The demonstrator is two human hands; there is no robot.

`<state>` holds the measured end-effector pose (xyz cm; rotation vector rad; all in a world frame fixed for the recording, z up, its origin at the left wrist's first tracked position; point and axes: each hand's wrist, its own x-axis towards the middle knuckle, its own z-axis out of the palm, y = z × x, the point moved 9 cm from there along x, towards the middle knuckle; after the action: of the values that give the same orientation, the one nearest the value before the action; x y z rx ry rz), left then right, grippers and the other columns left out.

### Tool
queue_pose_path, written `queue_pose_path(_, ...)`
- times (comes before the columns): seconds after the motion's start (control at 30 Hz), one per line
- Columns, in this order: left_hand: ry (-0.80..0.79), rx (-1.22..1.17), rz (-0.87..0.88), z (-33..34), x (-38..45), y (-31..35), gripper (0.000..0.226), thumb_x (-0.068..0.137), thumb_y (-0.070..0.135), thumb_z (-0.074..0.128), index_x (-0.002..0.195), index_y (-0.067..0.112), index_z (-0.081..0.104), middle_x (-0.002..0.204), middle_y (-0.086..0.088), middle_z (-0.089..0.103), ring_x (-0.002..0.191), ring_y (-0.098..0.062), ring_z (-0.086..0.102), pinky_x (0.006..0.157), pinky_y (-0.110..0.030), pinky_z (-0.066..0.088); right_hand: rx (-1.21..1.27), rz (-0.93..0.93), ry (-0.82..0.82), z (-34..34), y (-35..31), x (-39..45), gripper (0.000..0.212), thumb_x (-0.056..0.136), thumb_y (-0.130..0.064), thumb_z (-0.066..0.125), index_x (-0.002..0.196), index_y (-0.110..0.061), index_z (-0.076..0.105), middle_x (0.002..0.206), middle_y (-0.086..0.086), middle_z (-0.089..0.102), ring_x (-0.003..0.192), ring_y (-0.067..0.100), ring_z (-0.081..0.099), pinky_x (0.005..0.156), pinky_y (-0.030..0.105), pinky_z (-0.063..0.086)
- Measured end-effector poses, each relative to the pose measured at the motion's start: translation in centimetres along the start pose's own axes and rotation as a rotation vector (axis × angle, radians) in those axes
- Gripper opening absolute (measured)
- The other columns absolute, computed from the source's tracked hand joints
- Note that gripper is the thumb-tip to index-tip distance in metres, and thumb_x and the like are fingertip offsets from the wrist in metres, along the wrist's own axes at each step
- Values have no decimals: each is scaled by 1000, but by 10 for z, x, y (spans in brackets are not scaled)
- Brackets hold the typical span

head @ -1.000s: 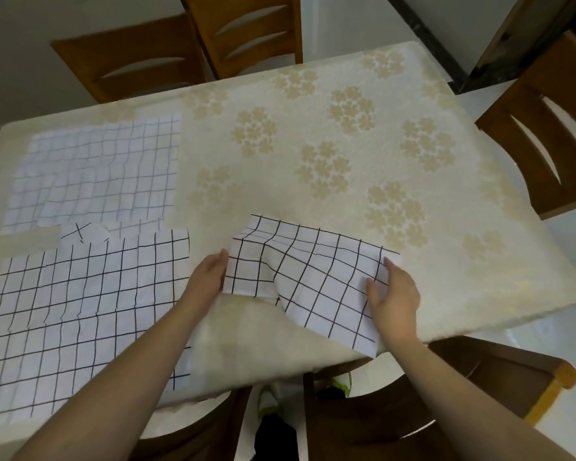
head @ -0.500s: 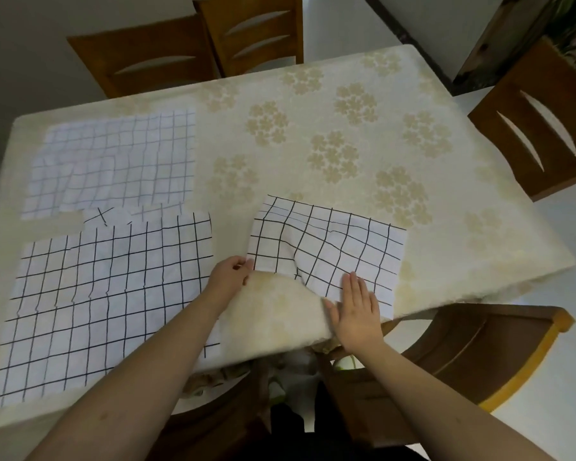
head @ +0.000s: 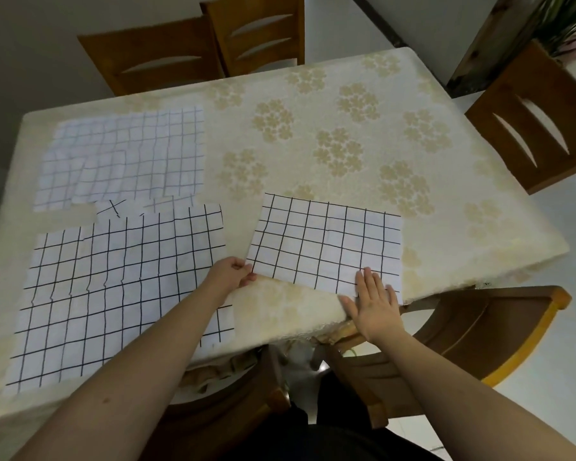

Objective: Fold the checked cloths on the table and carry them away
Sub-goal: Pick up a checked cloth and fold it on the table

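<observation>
A folded white cloth with bold black checks (head: 326,241) lies flat near the table's front edge. My left hand (head: 231,272) pinches its near left corner. My right hand (head: 374,301) lies flat with straight fingers on its near right edge. A larger black-checked cloth (head: 113,287) is spread at the front left, partly under my left forearm. Behind it lies a paler cloth with thin blue checks (head: 127,154), and a small scrap of checked cloth (head: 113,207) peeks out between the two.
The table (head: 346,128) wears a cream cover with a gold flower pattern. Wooden chairs stand at the far side (head: 213,44), at the right (head: 539,128) and at the near edge (head: 463,334). A plant (head: 566,18) is at the top right.
The folded cloth, lifted and rumpled before, now lies flat and smooth. My right hand went from gripping its right edge to pressing flat on it. The camera drew back a little.
</observation>
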<state>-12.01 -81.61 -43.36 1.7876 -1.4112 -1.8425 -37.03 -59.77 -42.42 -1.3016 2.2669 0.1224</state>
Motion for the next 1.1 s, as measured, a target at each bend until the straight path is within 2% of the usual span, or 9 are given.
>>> queue_pose_path(0.13, 45, -174, -60, 1, -5, -2, 26, 92, 8, 66, 113, 5, 52, 103, -15, 67, 77, -20, 71, 60, -24, 59, -7, -91, 24, -6, -24, -10, 73, 93, -64, -1, 153, -25, -19, 160, -2, -24, 146, 16, -23, 120, 40, -11)
queue_pose_path(0.27, 74, -157, -81, 2, -3, -6, 29, 91, 6, 67, 117, 4, 55, 96, -16, 69, 73, -17, 70, 55, -22, 57, -31, -169, -19, 6, -47, -16, 73, 93, -64, -2, 152, -25, -21, 158, -2, -26, 146, 16, -23, 120, 41, -10)
queue_pose_path(0.37, 116, -136, -57, 1, -2, -3, 27, 91, 2, 65, 116, 0, 57, 87, -15, 67, 70, -17, 68, 51, -20, 57, -19, -112, -52, 16, -39, -16, 74, 92, -64, -3, 152, -24, -19, 159, -1, -26, 146, 17, -23, 121, 43, -9)
queue_pose_path(0.5, 161, -110, -49, 0, 0, -5, 25, 90, 0, 65, 115, -2, 59, 90, -16, 67, 69, -18, 68, 52, -19, 56, -52, -76, -73, 16, -21, -16, 78, 85, -65, -10, 151, -26, -20, 158, -1, -29, 146, 18, -24, 121, 44, -7)
queue_pose_path(0.63, 208, -114, -61, -1, 3, -12, 24, 90, 0, 65, 114, -2, 61, 90, -14, 67, 69, -17, 69, 53, -16, 55, 35, 105, -44, 9, 1, -13, 71, 95, -63, 1, 152, -27, -20, 159, 5, -28, 147, 25, -21, 121, 48, 0)
queue_pose_path(0.73, 220, -148, -36, -1, 3, -13, 22, 91, 0, 64, 113, -1, 61, 92, -14, 67, 71, -17, 68, 64, -20, 58, 73, 189, -13, 0, 7, -13, 70, 98, -60, 4, 155, -23, -10, 162, 10, -17, 150, 28, -13, 121, 46, 0)
queue_pose_path(0.9, 258, -289, -23, -3, 6, -4, 25, 96, 9, 58, 120, 1, 59, 96, -11, 66, 82, -18, 65, 88, -34, 56, 103, 149, 134, -24, 0, 1, 61, 101, -53, 13, 153, -23, 16, 162, 6, 14, 149, 25, 7, 120, 45, 4)
queue_pose_path(1.0, 77, -568, -55, 17, -2, 5, 33, 103, 23, 48, 131, 6, 50, 121, -10, 61, 104, -18, 62, 92, -28, 50, 138, 40, 177, -35, -9, 14, 73, 93, -60, 4, 153, -24, 23, 160, 4, 22, 149, 24, 13, 120, 44, 10)
queue_pose_path(1.1, -14, -710, -159, 40, -17, -2, 41, 102, 28, 49, 137, 7, 45, 133, -14, 55, 122, -27, 55, 107, -38, 44, 123, -83, 192, -43, -20, 29, 79, 88, -60, -1, 152, -24, 27, 159, 3, 26, 148, 25, 17, 119, 44, 13)
